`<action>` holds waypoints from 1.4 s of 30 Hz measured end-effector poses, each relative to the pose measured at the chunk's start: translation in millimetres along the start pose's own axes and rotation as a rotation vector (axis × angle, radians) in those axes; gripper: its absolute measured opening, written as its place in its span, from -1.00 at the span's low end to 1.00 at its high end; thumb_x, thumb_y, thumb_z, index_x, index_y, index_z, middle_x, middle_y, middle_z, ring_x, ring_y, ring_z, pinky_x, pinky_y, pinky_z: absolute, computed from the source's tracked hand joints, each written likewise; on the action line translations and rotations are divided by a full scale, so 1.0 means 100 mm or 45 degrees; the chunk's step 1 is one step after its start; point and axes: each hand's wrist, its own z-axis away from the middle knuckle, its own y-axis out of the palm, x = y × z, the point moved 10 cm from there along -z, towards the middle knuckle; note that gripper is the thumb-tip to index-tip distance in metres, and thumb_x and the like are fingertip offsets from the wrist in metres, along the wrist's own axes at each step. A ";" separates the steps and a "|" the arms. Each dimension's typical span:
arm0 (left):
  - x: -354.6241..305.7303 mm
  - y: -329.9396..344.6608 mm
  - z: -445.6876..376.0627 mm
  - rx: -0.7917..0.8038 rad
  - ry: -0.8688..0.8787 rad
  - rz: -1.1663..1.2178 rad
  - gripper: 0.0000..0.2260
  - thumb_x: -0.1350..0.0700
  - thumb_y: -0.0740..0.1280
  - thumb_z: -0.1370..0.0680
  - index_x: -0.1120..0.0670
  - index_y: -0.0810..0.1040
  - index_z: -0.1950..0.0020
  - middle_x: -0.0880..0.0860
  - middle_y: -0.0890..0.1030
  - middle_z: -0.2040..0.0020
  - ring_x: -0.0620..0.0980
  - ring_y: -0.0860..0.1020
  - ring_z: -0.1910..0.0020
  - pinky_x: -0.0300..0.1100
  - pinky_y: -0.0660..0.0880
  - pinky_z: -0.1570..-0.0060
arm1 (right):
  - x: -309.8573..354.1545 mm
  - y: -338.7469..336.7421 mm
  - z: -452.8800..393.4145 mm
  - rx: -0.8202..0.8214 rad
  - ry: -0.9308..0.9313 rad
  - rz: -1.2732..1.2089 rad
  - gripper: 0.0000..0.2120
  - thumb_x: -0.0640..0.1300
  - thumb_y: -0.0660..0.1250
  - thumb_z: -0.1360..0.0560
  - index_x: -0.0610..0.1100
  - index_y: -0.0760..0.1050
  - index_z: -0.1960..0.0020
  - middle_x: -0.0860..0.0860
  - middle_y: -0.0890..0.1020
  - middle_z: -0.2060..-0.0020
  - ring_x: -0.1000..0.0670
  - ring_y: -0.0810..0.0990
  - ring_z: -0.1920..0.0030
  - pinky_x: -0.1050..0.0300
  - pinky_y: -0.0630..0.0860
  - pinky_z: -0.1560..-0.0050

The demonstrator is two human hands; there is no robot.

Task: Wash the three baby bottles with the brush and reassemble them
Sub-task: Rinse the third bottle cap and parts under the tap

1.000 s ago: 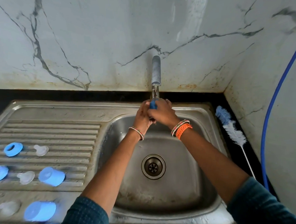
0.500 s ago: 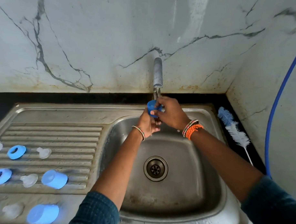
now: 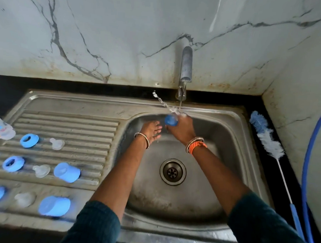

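Observation:
My right hand [image 3: 182, 129] grips a small blue bottle cap [image 3: 171, 120] under the tap [image 3: 185, 67], and water sprays off it up and to the left. My left hand [image 3: 152, 131] hangs just left of it over the sink basin [image 3: 219, 141], fingers loosely curled and holding nothing. On the draining board [image 3: 68, 125] lie blue collar rings [image 3: 29, 140], clear teats [image 3: 57, 143] and two more blue caps [image 3: 67, 172]. Clear bottles [image 3: 1, 130] show partly at the left edge. The bottle brush [image 3: 268, 141] lies on the counter right of the sink.
A blue hose [image 3: 307, 162] runs down the right wall beside the brush. The drain [image 3: 173, 171] sits in the middle of the basin. A marble wall stands close behind the tap, and a black counter edge borders the sink.
My left hand has let go of the blue cap and dropped a little to the left. My right hand alone holds the cap, and water now splashes off it.

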 end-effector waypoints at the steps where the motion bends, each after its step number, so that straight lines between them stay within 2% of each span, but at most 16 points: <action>1: -0.05 0.02 0.00 0.011 0.014 0.036 -0.70 0.16 0.03 -0.65 0.17 0.44 -0.29 0.08 0.51 -0.08 0.03 0.46 -0.13 -0.06 0.36 -0.21 | -0.08 -0.04 -0.06 -0.030 0.155 -0.202 -0.80 -0.25 0.44 -0.38 -0.23 0.61 0.00 -0.13 0.65 0.08 -0.02 0.60 0.12 0.12 0.55 0.01; 2: -0.08 0.05 0.01 0.039 0.027 0.105 -0.73 0.16 0.04 -0.64 0.16 0.49 -0.18 0.08 0.55 -0.01 0.00 0.51 -0.05 -0.08 0.38 -0.17 | -0.18 -0.03 -0.06 -0.004 0.409 -0.560 -0.79 -0.20 0.41 -0.42 -0.23 0.59 -0.03 -0.14 0.64 0.06 -0.03 0.62 0.14 0.13 0.57 0.06; 4: -0.08 0.09 0.03 0.117 -0.022 0.242 -0.75 0.15 0.07 -0.62 0.10 0.49 0.14 0.04 0.61 0.24 -0.06 0.58 0.21 -0.15 0.45 0.00 | -0.20 0.33 0.08 0.286 0.949 -1.407 -0.68 -0.06 0.21 -0.53 -0.30 0.52 -0.08 -0.24 0.63 0.13 -0.07 0.63 0.34 0.19 0.59 0.34; 5: -0.09 0.12 0.06 0.155 -0.038 0.275 -0.73 0.15 0.08 -0.61 0.09 0.46 0.24 0.03 0.60 0.33 -0.07 0.59 0.31 -0.18 0.46 0.07 | -0.15 0.40 0.14 0.388 1.080 -1.619 -0.59 0.00 0.12 -0.54 -0.35 0.49 -0.08 -0.25 0.62 0.22 -0.06 0.59 0.46 0.24 0.54 0.48; 7: -0.14 0.22 0.13 0.209 -0.043 0.355 -0.72 0.16 0.10 -0.61 0.12 0.42 0.29 0.05 0.58 0.43 -0.05 0.60 0.44 -0.19 0.53 0.21 | -0.13 0.43 0.17 0.463 1.131 -1.687 -0.49 0.08 0.05 -0.56 -0.37 0.45 -0.11 -0.25 0.61 0.34 -0.03 0.52 0.55 0.29 0.45 0.58; 10: -0.20 0.30 0.16 0.229 -0.065 0.447 -0.72 0.12 0.08 -0.62 0.16 0.39 0.25 0.06 0.50 0.51 -0.06 0.52 0.55 -0.26 0.55 0.43 | -0.20 0.39 0.17 0.409 1.135 -1.583 -0.52 0.10 0.08 -0.58 -0.33 0.43 -0.12 -0.22 0.61 0.35 -0.02 0.55 0.55 0.26 0.49 0.56; 13: -0.22 0.35 0.17 0.248 -0.061 0.423 -0.75 0.11 0.06 -0.64 0.16 0.43 0.14 0.03 0.44 0.53 -0.12 0.40 0.60 -0.31 0.45 0.50 | -0.18 0.28 0.16 0.370 1.014 -1.452 -0.65 0.05 0.17 -0.59 -0.25 0.44 -0.09 -0.19 0.59 0.22 -0.02 0.59 0.47 0.22 0.55 0.50; 15: -0.20 0.37 0.17 0.280 -0.052 0.360 -0.74 0.09 0.05 -0.64 0.16 0.46 0.09 0.07 0.51 0.43 -0.10 0.42 0.56 -0.25 0.45 0.36 | -0.22 0.21 0.10 0.312 0.869 -1.255 -0.78 -0.02 0.28 -0.55 -0.17 0.44 -0.05 -0.20 0.57 0.07 -0.05 0.62 0.31 0.14 0.62 0.34; 17: -0.16 0.37 0.17 0.289 -0.042 0.294 -0.74 0.09 0.05 -0.65 0.16 0.49 0.01 0.13 0.60 0.23 -0.02 0.55 0.37 -0.17 0.49 0.14 | -0.26 0.07 0.02 0.230 0.629 -0.798 -0.69 -0.03 0.42 -0.45 -0.11 0.44 -0.10 -0.15 0.55 -0.09 -0.09 0.62 0.06 0.00 0.63 0.06; 20: -0.09 0.35 0.17 0.294 -0.066 0.294 -0.75 0.10 0.06 -0.65 0.15 0.50 0.02 0.14 0.61 0.13 0.05 0.60 0.12 -0.06 0.50 -0.06 | -0.16 -0.15 -0.01 0.082 0.312 -0.293 -0.57 -0.09 0.50 -0.37 -0.08 0.44 -0.18 -0.03 0.48 -0.16 0.01 0.50 -0.09 0.15 0.48 -0.02; 26: -0.03 0.34 0.18 0.309 -0.089 0.281 -0.77 0.12 0.07 -0.64 0.15 0.49 0.02 0.14 0.60 0.10 0.07 0.58 0.08 -0.04 0.48 -0.11 | 0.02 -0.24 0.02 -0.009 0.093 -0.286 -0.54 -0.24 0.49 -0.36 -0.11 0.42 -0.20 -0.04 0.49 -0.17 0.04 0.46 -0.15 0.45 0.36 0.09; 31: 0.00 0.28 0.13 0.291 -0.095 0.290 -0.75 0.12 0.08 -0.64 0.15 0.52 0.03 0.13 0.62 0.12 0.06 0.59 0.10 -0.04 0.49 -0.08 | 0.19 -0.35 0.01 -0.098 -0.021 -0.224 -0.54 -0.20 0.50 -0.37 -0.11 0.44 -0.22 0.01 0.51 -0.13 0.06 0.45 -0.14 0.19 0.48 -0.09; 35: 0.04 0.23 0.08 0.270 -0.102 0.285 -0.73 0.12 0.07 -0.64 0.13 0.55 0.04 0.10 0.63 0.11 0.04 0.58 0.10 -0.05 0.50 -0.07 | 0.19 -0.42 0.07 -0.302 -0.091 -0.144 -0.55 -0.19 0.46 -0.40 -0.15 0.42 -0.25 -0.04 0.53 -0.13 0.04 0.49 -0.10 0.23 0.47 -0.08; 38: 0.09 0.15 0.04 0.157 -0.135 0.183 -0.75 0.14 0.06 -0.63 0.12 0.52 0.06 0.11 0.58 0.12 0.01 0.52 0.18 -0.12 0.49 0.11 | -0.22 0.09 0.14 0.042 0.123 0.044 -0.61 -0.22 0.45 -0.40 -0.18 0.46 -0.19 -0.11 0.58 -0.07 -0.07 0.58 -0.07 0.22 0.48 0.01; 39: 0.08 0.10 0.01 0.108 -0.145 0.124 -0.76 0.15 0.05 -0.63 0.12 0.50 0.08 0.10 0.56 0.14 0.01 0.50 0.21 -0.14 0.47 0.16 | -0.28 0.18 0.13 0.073 0.151 0.056 -0.61 -0.22 0.46 -0.40 -0.18 0.48 -0.19 -0.11 0.59 -0.06 -0.09 0.60 -0.07 0.22 0.48 0.01; 42: 0.10 0.02 -0.02 0.045 -0.162 0.058 -0.75 0.14 0.05 -0.63 0.12 0.48 0.11 0.11 0.53 0.11 0.01 0.47 0.22 -0.16 0.46 0.17 | -0.14 -0.01 0.10 -0.165 0.100 -0.032 -0.57 -0.26 0.43 -0.42 -0.20 0.42 -0.25 -0.09 0.53 -0.10 -0.01 0.52 -0.08 0.22 0.45 -0.06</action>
